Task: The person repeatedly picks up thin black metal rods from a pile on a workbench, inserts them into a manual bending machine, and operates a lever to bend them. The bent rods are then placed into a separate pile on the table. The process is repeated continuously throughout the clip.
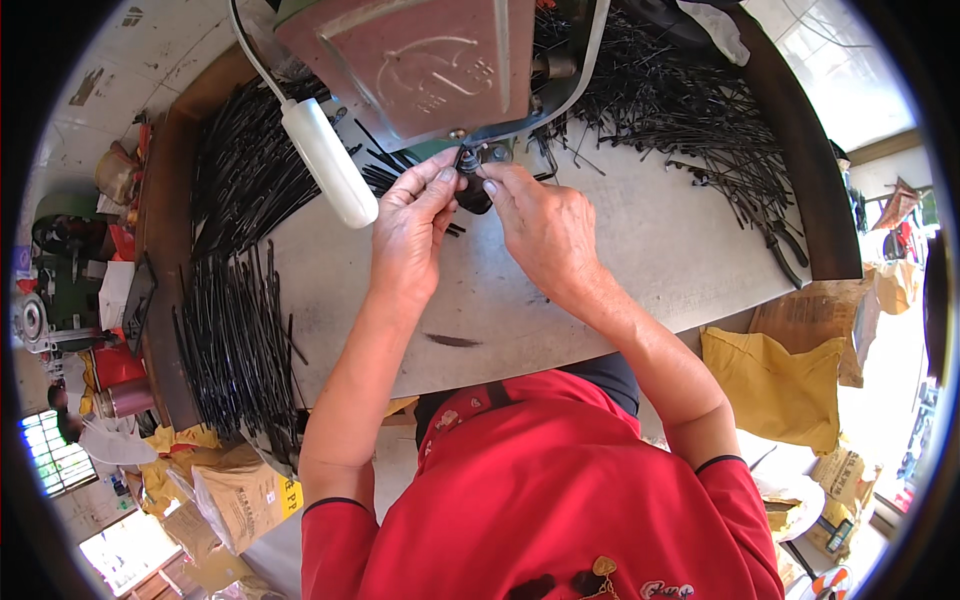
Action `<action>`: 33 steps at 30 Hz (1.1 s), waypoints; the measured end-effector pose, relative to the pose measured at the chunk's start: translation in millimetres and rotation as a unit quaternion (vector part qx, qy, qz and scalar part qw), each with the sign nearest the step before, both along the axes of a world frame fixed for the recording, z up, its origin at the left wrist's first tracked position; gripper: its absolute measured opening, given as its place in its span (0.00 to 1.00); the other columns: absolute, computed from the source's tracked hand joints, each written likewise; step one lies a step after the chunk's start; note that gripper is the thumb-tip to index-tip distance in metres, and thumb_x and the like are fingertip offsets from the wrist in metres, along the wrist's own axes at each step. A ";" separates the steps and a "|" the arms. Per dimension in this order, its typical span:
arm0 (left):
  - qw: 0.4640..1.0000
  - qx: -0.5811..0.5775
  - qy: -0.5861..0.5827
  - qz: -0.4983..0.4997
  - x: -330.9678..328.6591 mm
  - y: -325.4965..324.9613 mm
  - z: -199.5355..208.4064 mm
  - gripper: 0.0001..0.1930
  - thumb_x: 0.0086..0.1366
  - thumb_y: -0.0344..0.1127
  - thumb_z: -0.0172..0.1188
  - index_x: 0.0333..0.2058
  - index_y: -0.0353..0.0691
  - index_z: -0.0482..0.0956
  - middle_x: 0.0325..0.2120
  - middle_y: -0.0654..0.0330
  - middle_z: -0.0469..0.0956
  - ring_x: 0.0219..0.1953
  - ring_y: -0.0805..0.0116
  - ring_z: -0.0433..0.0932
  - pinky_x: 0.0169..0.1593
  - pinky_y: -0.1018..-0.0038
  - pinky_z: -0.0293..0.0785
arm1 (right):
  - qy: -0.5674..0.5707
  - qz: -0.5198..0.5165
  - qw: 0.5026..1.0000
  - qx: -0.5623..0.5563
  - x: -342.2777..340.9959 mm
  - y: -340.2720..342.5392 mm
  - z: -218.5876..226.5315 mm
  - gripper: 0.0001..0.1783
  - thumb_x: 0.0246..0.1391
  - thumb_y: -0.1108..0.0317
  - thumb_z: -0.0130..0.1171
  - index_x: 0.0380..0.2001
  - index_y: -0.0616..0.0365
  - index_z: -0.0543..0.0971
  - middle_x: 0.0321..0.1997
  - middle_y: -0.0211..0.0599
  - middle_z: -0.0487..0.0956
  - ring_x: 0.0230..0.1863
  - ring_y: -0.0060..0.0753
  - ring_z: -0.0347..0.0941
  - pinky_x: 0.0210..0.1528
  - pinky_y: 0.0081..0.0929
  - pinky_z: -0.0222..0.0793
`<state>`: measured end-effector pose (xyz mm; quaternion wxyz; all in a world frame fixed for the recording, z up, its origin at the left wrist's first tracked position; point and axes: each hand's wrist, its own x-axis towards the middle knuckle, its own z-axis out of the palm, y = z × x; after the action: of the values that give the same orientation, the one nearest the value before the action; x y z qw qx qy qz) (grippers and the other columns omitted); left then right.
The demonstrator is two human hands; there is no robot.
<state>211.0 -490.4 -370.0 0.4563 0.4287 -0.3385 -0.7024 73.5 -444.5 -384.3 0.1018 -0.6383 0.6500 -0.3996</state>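
My left hand (412, 225) and my right hand (548, 225) meet beneath the head of a bench machine with a reddish-brown cover (420, 70). Thumb and forefinger of the left are pinched on a small dark piece beside the machine's metal tool (469, 160); its kind is too small to tell. The right hand's fingers are bent close together at the other side of the tool, and whatever they hold is hidden. Behind the left hand lie several thin black cable-like strips (385, 178).
A white tube lamp (330, 165) hangs left of the machine. Bundled black strips (235, 340) cover the metal table's (500, 310) left side; a tangled heap (670, 90) fills the far right. Pliers (782, 240) lie at the right edge. Raised brown boards (812, 170) border the table.
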 end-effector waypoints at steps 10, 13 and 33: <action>1.000 0.004 0.001 0.011 -2.9 2.1 -1.8 0.14 0.63 0.27 0.58 0.48 0.37 0.77 0.30 0.68 0.76 0.28 0.85 0.66 0.31 0.89 0.62 | 0.009 0.002 1.000 0.000 -0.2 -1.9 -1.8 0.09 0.56 0.65 0.54 0.39 0.52 0.77 0.17 0.42 0.77 0.20 0.48 0.76 0.22 0.43 0.69; 1.000 0.014 0.013 0.014 -3.2 3.0 -2.1 0.14 0.63 0.27 0.58 0.48 0.37 0.77 0.30 0.68 0.76 0.28 0.85 0.66 0.31 0.89 0.62 | 0.006 0.003 1.000 -0.003 0.2 -0.5 -2.9 0.09 0.56 0.65 0.54 0.40 0.52 0.76 0.17 0.42 0.77 0.19 0.49 0.75 0.21 0.43 0.69; 0.999 -0.004 0.039 0.021 -2.3 4.4 -6.5 0.13 0.64 0.26 0.57 0.47 0.34 0.76 0.33 0.66 0.77 0.33 0.83 0.73 0.38 0.87 0.71 | -0.008 0.009 1.000 -0.003 2.6 -1.0 -5.9 0.09 0.56 0.65 0.54 0.40 0.52 0.76 0.20 0.43 0.78 0.21 0.49 0.76 0.22 0.43 0.69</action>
<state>208.8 -486.0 -376.5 0.4853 0.4066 -0.3139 -0.7075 76.1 -445.5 -390.2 0.1087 -0.6410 0.6424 -0.4058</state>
